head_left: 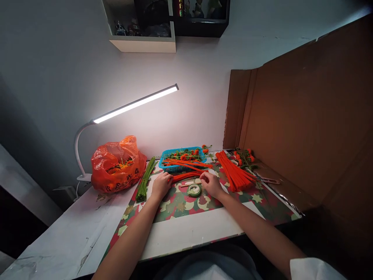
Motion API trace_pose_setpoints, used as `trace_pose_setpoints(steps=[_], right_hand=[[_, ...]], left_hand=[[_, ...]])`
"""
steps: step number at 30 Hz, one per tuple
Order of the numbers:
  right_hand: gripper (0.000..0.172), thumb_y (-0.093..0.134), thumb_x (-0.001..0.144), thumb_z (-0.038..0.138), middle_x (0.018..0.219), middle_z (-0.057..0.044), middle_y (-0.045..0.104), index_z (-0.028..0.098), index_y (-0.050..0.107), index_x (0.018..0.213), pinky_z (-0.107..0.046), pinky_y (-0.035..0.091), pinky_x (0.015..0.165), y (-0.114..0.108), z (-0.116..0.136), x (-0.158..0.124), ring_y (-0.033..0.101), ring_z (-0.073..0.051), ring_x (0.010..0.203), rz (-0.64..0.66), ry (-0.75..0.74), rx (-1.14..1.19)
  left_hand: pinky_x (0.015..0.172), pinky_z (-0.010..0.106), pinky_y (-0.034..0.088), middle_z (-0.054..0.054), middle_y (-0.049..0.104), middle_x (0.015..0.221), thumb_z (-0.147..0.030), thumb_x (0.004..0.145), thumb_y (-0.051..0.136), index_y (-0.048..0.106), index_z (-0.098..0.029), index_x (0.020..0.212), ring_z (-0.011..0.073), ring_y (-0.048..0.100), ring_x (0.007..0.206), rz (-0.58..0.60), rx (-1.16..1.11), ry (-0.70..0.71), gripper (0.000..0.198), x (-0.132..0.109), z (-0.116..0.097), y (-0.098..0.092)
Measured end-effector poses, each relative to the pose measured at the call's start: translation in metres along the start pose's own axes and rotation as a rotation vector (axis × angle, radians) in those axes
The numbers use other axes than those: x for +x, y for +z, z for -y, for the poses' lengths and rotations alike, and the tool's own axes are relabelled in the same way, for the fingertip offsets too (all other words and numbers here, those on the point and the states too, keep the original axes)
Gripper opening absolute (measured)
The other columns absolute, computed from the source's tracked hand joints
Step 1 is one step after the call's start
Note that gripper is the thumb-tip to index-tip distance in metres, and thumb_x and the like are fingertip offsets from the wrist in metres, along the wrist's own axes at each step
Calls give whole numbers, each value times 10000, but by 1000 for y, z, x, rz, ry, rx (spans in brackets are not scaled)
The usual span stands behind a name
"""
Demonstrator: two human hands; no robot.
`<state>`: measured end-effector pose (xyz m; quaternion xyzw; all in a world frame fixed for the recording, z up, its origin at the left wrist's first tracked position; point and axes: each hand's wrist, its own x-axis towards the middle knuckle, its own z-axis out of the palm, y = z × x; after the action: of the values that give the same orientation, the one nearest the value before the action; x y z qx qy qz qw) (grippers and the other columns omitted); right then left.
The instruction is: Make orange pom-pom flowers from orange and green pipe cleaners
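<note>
The white table [186, 231] is lying under a patterned mat [186, 202], with a bare strip running along its near edge and open surface spreading out to the left. A cardboard wall [305, 124] is closing off the right side. The left hand [161, 185] is reaching forward, palm down, fingers curling together onto a small bunch of orange pipe cleaners [186, 177] lying across the mat. The right hand [211, 184] is resting just beside a roll of green tape [194, 190], its fingertips pinching together at the bunch's right end. Behind the hands, a blue basket [175, 168] is holding more stems. A larger orange pile [234, 173] is lying to the right, green stems [145, 179] and an orange plastic bag [118, 165] to the left, under a lit desk lamp [135, 104].
</note>
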<state>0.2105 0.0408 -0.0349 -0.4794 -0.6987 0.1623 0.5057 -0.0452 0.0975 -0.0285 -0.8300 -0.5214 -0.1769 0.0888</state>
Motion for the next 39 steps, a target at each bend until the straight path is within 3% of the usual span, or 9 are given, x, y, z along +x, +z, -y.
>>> trace_pose_setpoints(steps=[7,16,20,23,26,30,36,39], right_hand=[[126,479,738,165,662,6,592,199,600,726,-234,374,548,1,0,-1,515,-140,584,38,-21,-10],[140,464,795,164,699,-4,592,190,601,780,-243,398,574,0,-1,-2,529,-146,625,109,-45,-54],[92,587,768,187,855,-39,642,199,646,837,-300,432,746,0,4,-6,554,-194,857,223,-117,-86],[216,740,662,216,983,-38,644,231,681,869,-356,395,880,-2,10,-8,526,-222,971,359,-189,-112],[273,783,630,252,941,-38,644,232,681,883,-372,390,872,-6,13,-8,516,-235,955,433,-197,-147],[163,748,667,241,824,-35,637,217,665,805,-353,386,812,-9,11,-8,507,-239,918,447,-171,-193],[116,678,759,312,810,-40,650,211,672,815,-387,345,842,-8,11,-7,516,-233,883,401,-132,-232],[129,711,732,316,849,-41,652,217,674,806,-390,345,841,-7,12,-7,512,-237,894,414,-137,-231]], left_hand=[[817,398,532,82,612,1139,-312,910,548,583,-160,1132,195,618,954,64,-27,41,272,-1,0,0],[835,403,526,82,610,1147,-300,914,541,589,-164,1123,196,613,972,-115,-22,-58,253,-2,-2,-6],[851,405,518,80,612,1143,-287,916,537,604,-165,1087,195,606,986,-165,-25,-69,220,-4,-3,-9],[832,395,525,78,616,1130,-290,916,538,601,-164,1092,190,612,964,-161,-31,-81,225,-5,-3,-8],[805,389,536,78,621,1113,-300,913,545,589,-156,1115,187,622,934,-152,-49,-104,253,-4,-3,-5],[775,374,543,73,627,1085,-305,911,549,585,-149,1116,180,629,899,-189,-88,-150,260,-4,-3,-5],[736,336,523,33,645,895,-282,936,496,601,-134,1000,151,625,787,-336,-163,-178,192,-12,-8,-15],[658,286,498,-2,605,734,-256,973,400,592,-134,930,123,591,659,-403,-210,-210,231,-13,-11,-17]])
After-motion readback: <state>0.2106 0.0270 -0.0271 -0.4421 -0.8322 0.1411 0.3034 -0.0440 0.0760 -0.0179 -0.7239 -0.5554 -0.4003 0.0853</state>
